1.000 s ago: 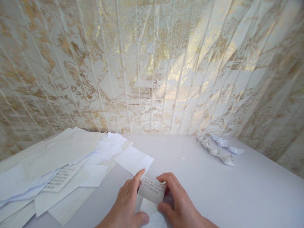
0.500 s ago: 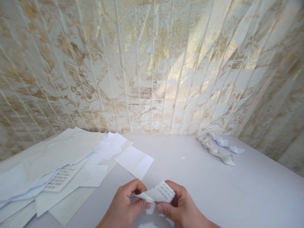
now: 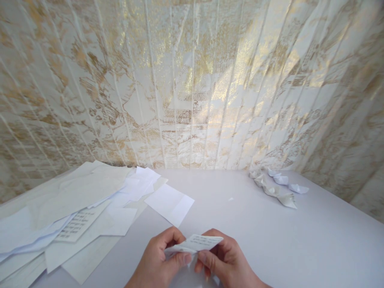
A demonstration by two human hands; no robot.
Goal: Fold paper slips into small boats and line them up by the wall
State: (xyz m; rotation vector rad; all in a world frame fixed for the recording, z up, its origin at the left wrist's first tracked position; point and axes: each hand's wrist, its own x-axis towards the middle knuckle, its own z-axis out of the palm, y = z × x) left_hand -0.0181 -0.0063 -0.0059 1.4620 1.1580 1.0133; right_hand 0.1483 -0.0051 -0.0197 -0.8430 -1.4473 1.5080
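A small folded piece of printed paper [image 3: 201, 242] is held between my two hands, low in the middle of the head view and above the white table. My left hand [image 3: 165, 256] pinches its left end between thumb and fingers. At the near right edge, my right hand [image 3: 223, 256] grips it, thumb in front and the other fingers curled behind. Dark lines of print show on the upper face. The underside of the folds is mostly hidden by my thumbs and fingers.
Loose sheets of paper [image 3: 81, 192] are heaped on the left of the table [image 3: 240, 224]. A single white sheet [image 3: 170, 205] lies beside the heap. Several folded paper boats [image 3: 281, 180] sit at the back right. A patterned curtain [image 3: 192, 88] hangs behind.
The folded paper has tilted flatter, its printed flap lowered and turned to lie lengthwise. My right-hand fingers have shifted under it. My left hand has hardly moved.
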